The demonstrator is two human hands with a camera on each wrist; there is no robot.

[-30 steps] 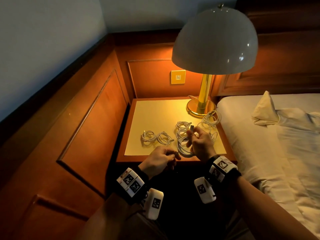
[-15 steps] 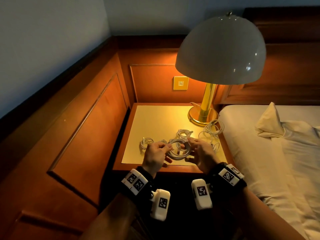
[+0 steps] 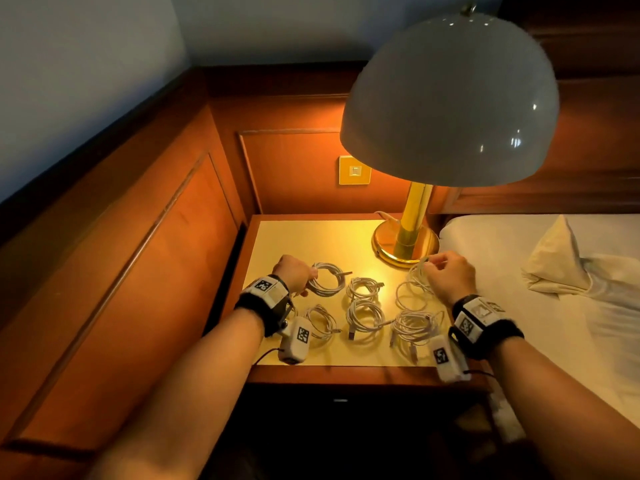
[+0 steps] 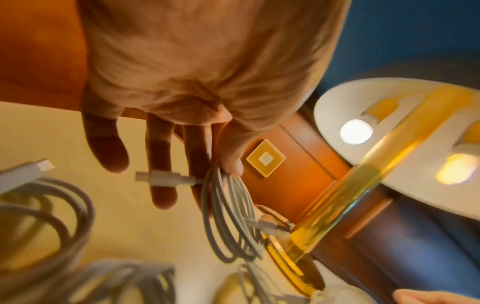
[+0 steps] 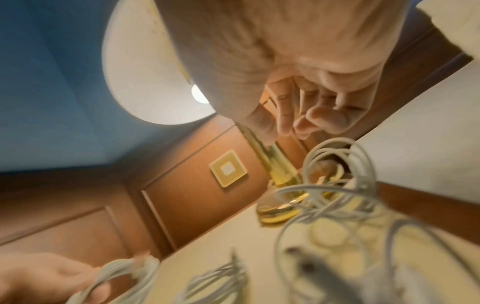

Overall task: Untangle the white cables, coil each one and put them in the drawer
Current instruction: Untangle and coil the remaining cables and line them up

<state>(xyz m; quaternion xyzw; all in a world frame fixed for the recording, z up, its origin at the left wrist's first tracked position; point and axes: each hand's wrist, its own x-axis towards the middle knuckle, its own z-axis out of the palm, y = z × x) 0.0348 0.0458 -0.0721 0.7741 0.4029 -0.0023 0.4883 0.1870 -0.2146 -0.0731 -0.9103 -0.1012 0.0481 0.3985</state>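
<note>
Hands split apart since earlier: left hand (image 3: 292, 276) pinches a finished coil (image 3: 327, 278) at far left of the desk (image 3: 301, 233); right hand (image 3: 450, 277) pinches the loose tangle (image 3: 414, 292) by the lamp (image 3: 405, 244). Risk: lifting it drags neighbouring coils.

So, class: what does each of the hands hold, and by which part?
The left hand pinches a coiled cable at its near edge. The right hand lifts a loose cable by its top loops.
</note>
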